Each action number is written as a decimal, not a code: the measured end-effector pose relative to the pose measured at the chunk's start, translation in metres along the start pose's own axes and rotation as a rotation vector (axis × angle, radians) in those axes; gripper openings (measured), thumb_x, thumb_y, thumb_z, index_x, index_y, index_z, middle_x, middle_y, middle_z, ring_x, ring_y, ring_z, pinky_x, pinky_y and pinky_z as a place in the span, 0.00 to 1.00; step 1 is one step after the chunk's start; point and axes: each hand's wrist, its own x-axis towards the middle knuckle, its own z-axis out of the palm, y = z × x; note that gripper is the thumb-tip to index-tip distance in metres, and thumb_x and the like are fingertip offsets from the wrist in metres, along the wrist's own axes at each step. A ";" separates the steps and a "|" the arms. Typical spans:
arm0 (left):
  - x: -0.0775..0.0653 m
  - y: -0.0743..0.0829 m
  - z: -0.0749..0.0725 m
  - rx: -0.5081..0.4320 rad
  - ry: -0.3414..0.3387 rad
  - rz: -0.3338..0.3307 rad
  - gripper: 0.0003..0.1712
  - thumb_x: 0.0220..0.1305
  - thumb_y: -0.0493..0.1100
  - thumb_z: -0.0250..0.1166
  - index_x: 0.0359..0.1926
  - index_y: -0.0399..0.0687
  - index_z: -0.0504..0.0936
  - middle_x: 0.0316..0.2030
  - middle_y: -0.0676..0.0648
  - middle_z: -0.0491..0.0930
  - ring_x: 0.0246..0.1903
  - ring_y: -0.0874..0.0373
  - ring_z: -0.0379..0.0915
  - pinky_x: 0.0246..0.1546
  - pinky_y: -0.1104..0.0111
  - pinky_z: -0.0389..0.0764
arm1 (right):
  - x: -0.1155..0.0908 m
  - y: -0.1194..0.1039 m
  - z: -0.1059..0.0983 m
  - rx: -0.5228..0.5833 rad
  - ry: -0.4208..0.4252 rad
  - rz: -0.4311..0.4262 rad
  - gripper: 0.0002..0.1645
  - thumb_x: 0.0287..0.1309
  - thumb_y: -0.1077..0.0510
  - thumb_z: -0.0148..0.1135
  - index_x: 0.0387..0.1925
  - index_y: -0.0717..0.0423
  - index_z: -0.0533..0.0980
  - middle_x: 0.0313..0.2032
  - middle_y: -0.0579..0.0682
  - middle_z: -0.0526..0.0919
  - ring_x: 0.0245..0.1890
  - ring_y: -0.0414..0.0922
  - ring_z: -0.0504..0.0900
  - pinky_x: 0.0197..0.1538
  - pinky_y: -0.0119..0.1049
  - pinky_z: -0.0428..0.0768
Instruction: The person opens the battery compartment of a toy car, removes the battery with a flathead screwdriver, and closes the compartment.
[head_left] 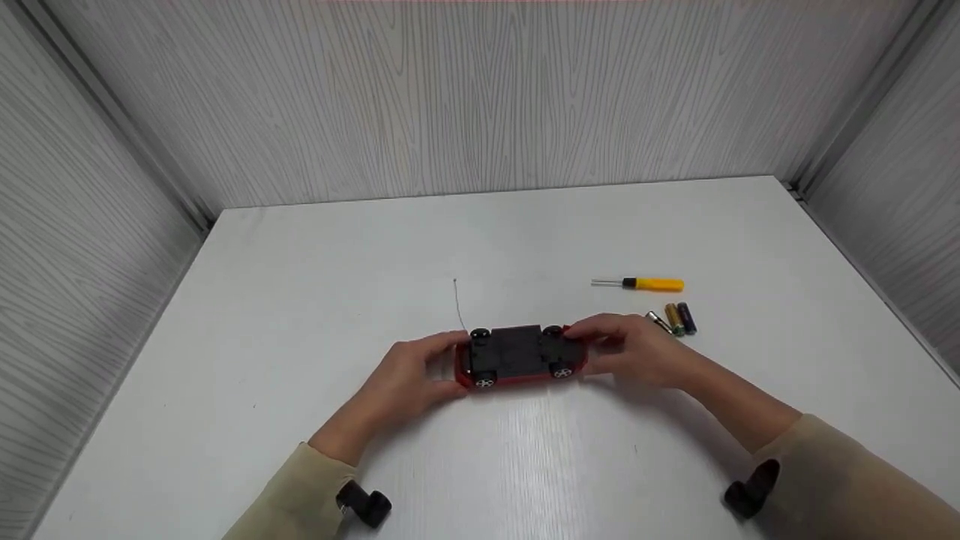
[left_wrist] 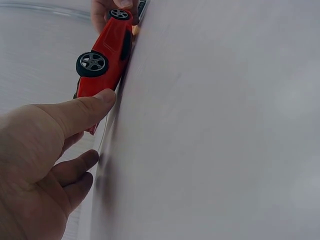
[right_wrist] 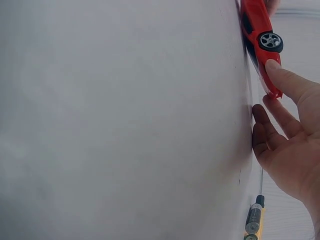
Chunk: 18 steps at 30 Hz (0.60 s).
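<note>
A red toy car (head_left: 517, 352) lies upside down on the white table, its black underside and wheels facing up. My left hand (head_left: 409, 379) grips its left end, thumb on the near side and fingers on the far side. At the right end my right hand (head_left: 637, 349) holds it the same way. In the left wrist view the left thumb presses the red side of the car (left_wrist: 112, 47) near a wheel. The right wrist view shows the right thumb against the body of the car (right_wrist: 262, 45). A thin wire antenna (head_left: 458, 304) sticks out from the car's left end.
Beyond the right hand lies a screwdriver (head_left: 652, 284) with a yellow handle. Several small batteries (head_left: 675, 319) lie between it and the right wrist. Pale wood-grain panels (head_left: 480, 97) wall the white table (head_left: 300, 262) at the back and both sides.
</note>
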 end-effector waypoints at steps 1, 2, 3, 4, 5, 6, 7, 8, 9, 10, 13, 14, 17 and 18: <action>0.000 0.000 0.000 -0.001 0.000 0.001 0.39 0.58 0.39 0.82 0.70 0.65 0.80 0.64 0.58 0.81 0.69 0.59 0.72 0.72 0.57 0.69 | 0.000 0.000 0.000 0.000 0.001 0.007 0.30 0.59 0.54 0.81 0.62 0.36 0.84 0.62 0.40 0.83 0.59 0.44 0.79 0.60 0.39 0.79; 0.000 0.000 0.000 0.001 0.000 0.004 0.39 0.58 0.39 0.82 0.70 0.65 0.80 0.65 0.58 0.81 0.69 0.59 0.72 0.72 0.57 0.69 | 0.000 0.000 0.000 0.004 0.001 0.009 0.30 0.59 0.54 0.81 0.62 0.35 0.84 0.62 0.40 0.83 0.59 0.44 0.79 0.60 0.39 0.79; 0.000 0.000 -0.001 0.001 0.000 0.009 0.39 0.58 0.39 0.82 0.70 0.64 0.80 0.64 0.58 0.81 0.69 0.59 0.72 0.72 0.57 0.69 | 0.000 0.000 0.000 0.011 0.001 0.011 0.30 0.59 0.53 0.81 0.62 0.36 0.84 0.62 0.40 0.83 0.59 0.44 0.79 0.60 0.39 0.79; 0.000 0.001 -0.001 0.001 0.001 0.016 0.39 0.58 0.39 0.82 0.70 0.63 0.80 0.64 0.58 0.81 0.69 0.59 0.72 0.72 0.57 0.69 | 0.000 0.000 0.000 0.017 0.002 0.013 0.30 0.59 0.53 0.81 0.62 0.36 0.84 0.61 0.40 0.83 0.59 0.45 0.80 0.60 0.39 0.79; 0.000 0.001 -0.001 0.003 0.002 0.025 0.39 0.58 0.38 0.82 0.70 0.62 0.81 0.64 0.57 0.81 0.69 0.59 0.72 0.72 0.57 0.69 | 0.000 0.000 0.000 0.025 0.003 0.012 0.29 0.59 0.53 0.81 0.62 0.37 0.84 0.61 0.41 0.83 0.59 0.45 0.80 0.60 0.40 0.79; 0.000 0.001 -0.001 0.005 0.003 0.033 0.39 0.58 0.38 0.82 0.70 0.61 0.81 0.64 0.57 0.81 0.68 0.59 0.72 0.72 0.58 0.69 | 0.000 0.000 0.000 0.032 0.003 0.011 0.29 0.59 0.53 0.81 0.62 0.37 0.84 0.61 0.42 0.83 0.58 0.46 0.80 0.60 0.41 0.80; 0.000 0.001 -0.001 0.007 0.004 0.040 0.39 0.58 0.38 0.82 0.70 0.60 0.81 0.64 0.57 0.82 0.68 0.59 0.72 0.72 0.58 0.69 | 0.000 0.000 0.001 0.037 0.003 0.009 0.29 0.59 0.53 0.81 0.62 0.38 0.84 0.61 0.42 0.83 0.58 0.46 0.80 0.60 0.41 0.79; 0.000 0.002 -0.001 0.009 0.004 0.044 0.39 0.57 0.38 0.82 0.70 0.59 0.81 0.64 0.57 0.82 0.68 0.59 0.72 0.72 0.58 0.69 | 0.000 0.000 0.001 0.040 0.004 0.007 0.29 0.59 0.53 0.81 0.62 0.39 0.84 0.61 0.43 0.84 0.58 0.46 0.80 0.60 0.42 0.80; 0.001 0.002 -0.001 0.009 0.004 0.049 0.39 0.57 0.38 0.82 0.70 0.59 0.81 0.64 0.56 0.82 0.68 0.59 0.72 0.72 0.58 0.69 | 0.000 0.000 0.001 0.043 0.004 0.004 0.29 0.59 0.54 0.81 0.62 0.40 0.84 0.61 0.43 0.84 0.58 0.46 0.81 0.60 0.43 0.79; 0.001 0.002 -0.001 0.011 0.004 0.050 0.39 0.57 0.38 0.82 0.70 0.58 0.81 0.64 0.56 0.82 0.68 0.59 0.72 0.72 0.58 0.69 | 0.000 0.000 0.001 0.043 0.004 0.002 0.29 0.59 0.54 0.81 0.62 0.41 0.84 0.61 0.44 0.84 0.59 0.47 0.81 0.61 0.43 0.79; 0.001 0.002 -0.002 0.015 0.004 0.052 0.39 0.58 0.39 0.82 0.70 0.58 0.81 0.64 0.56 0.82 0.68 0.58 0.72 0.72 0.58 0.68 | 0.000 0.000 0.001 0.048 0.003 -0.002 0.28 0.60 0.54 0.80 0.62 0.42 0.84 0.61 0.45 0.84 0.59 0.47 0.80 0.61 0.43 0.79; 0.001 0.003 -0.002 0.016 0.004 0.053 0.39 0.58 0.39 0.82 0.70 0.58 0.81 0.64 0.56 0.82 0.68 0.58 0.72 0.72 0.58 0.68 | 0.000 0.000 0.001 0.051 0.003 -0.001 0.28 0.60 0.54 0.80 0.62 0.43 0.84 0.61 0.45 0.84 0.59 0.47 0.80 0.61 0.43 0.79; 0.001 0.003 -0.002 0.017 0.007 0.055 0.38 0.58 0.39 0.82 0.70 0.58 0.81 0.64 0.55 0.82 0.69 0.58 0.72 0.72 0.57 0.68 | 0.000 -0.001 0.000 0.055 0.001 -0.004 0.28 0.60 0.54 0.80 0.62 0.43 0.84 0.61 0.46 0.84 0.59 0.47 0.80 0.61 0.42 0.79; 0.001 0.003 -0.002 0.017 0.008 0.055 0.38 0.58 0.39 0.82 0.70 0.58 0.81 0.64 0.55 0.82 0.69 0.58 0.72 0.72 0.57 0.68 | 0.000 -0.001 0.000 0.056 -0.001 -0.006 0.28 0.60 0.55 0.80 0.62 0.43 0.84 0.61 0.46 0.84 0.58 0.48 0.80 0.60 0.42 0.79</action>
